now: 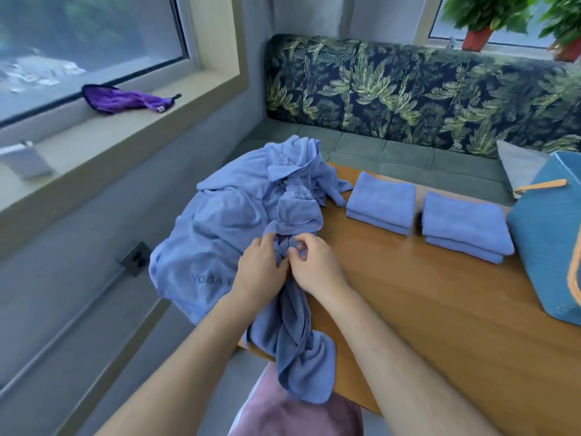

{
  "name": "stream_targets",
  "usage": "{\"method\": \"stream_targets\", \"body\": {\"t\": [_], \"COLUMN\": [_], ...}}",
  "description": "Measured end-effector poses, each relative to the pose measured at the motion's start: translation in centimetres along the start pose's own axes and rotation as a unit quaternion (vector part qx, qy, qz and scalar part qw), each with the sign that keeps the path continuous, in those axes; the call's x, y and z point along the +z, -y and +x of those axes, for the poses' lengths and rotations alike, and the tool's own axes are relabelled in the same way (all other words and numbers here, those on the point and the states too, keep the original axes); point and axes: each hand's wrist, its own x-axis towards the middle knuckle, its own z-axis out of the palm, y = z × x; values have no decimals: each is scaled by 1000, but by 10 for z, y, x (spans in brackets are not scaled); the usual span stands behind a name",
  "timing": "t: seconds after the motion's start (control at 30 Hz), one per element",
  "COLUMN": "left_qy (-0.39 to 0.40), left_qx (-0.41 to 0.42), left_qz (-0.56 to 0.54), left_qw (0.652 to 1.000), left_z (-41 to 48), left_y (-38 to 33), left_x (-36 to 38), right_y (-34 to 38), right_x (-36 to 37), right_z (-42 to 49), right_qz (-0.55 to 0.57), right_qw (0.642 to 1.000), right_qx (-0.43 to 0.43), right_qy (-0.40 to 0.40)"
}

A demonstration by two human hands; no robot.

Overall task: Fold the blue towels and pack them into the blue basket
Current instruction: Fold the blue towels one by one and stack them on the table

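1. Head view, only view. A twisted blue microfibre towel [298, 341] lies roped up at centre frame. Its long axis runs almost straight down the frame, from the hands to lower centre. The lower end hangs over the near edge of the wooden table [424, 309].
2. Its upper end merges into a heap of unfolded blue towels [226, 215] at centre left. The heap spreads from upper centre down to the left and spills over the table's left edge. Dark lettering shows on its lower left part.
3. Left hand [261, 269] and right hand [317, 265] are close together at mid frame, side by side and nearly touching. Both have their fingers curled into the bunched top of the twisted towel and grip it.
4. Two stacks of folded blue towels sit on the table right of centre, just beside each other: the left stack [382, 199] and the right stack [465, 225].
5. A blue woven basket with an orange handle [547, 234] stands at the right edge, just beside the right stack and partly cut off by the frame. No towels are visible in it from here.
6. The folded stacks lie between the heap and the basket.
7. Surroundings: a grey bench with a leaf-print backrest [408, 89] across the top; a white cushion [518, 165] behind the basket; a purple cloth [122, 99] on the windowsill at upper left; potted plants [481, 23] at upper right; a dark wall socket [135, 259] at left; pink fabric [298, 416] at the bottom edge.
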Motion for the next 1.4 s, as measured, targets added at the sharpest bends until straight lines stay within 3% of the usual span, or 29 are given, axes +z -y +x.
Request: {"method": "stream_targets", "body": {"t": [0.2,0.27,0.33,0.5,0.67,0.8,0.93,1.03,1.17,1.4], "left_qy": [38,89,87,3,82,142,192,135,96,189], "left_qx": [-6,-3,-7,-6,61,120,164,133,87,35], "left_qz": [-238,-315,-351,-266,-99,-53,2,30,83,37], "left_qw": [971,945,932,964,990,981,968,981,988,981], "left_z": [-11,-18,-23,-24,-15,-22,-40,-47,-45,-37], "left_y": [-31,-41,-47,-56,-72,-102,-126,-133,-126,-123], "left_x": [0,0,-1,3,44,79,100,107,113,102], "right_y": [-9,-17,-27,-50,-81,-111,-147,-163,-168,-158], "right_x": [-6,-14,-23,-57,-101,-127,-145,-151,-149,-146], "right_z": [-3,-4,-10,-32,-71,-102,-130,-149,-157,-159], "right_qz": [188,281,345,331,268,268,174,92,96,109], "right_qw": [974,948,929,934,946,933,941,947,949,956], "right_qx": [129,147,134,119,146,189,236,245,236,211], "right_qy": [-1,10,24,-56,-111,-147,-170,-187,-186,-172]}}
